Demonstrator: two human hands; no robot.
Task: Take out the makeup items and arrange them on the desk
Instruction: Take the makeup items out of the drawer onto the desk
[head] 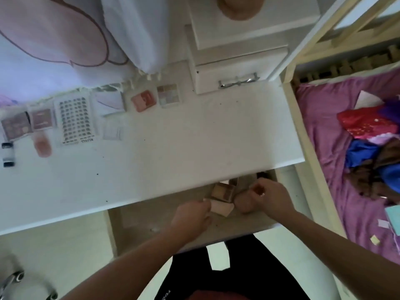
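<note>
Nearest my view is a black garment (194,276). Past it both forearms reach up-frame into the open beige drawer (138,215) under the white desk (173,148). A pale pink flat box (220,210) lies between the hands, its long axis roughly left-to-right. Its left end meets the left hand (190,217), whose fingers curl there; I can't tell whether they grip. The right hand (270,195) pinches a small amber item (258,189). I judge the left hand nearer the box. The row of palettes (75,118) already laid out sits upper left, so the carry would go up and left.
</note>
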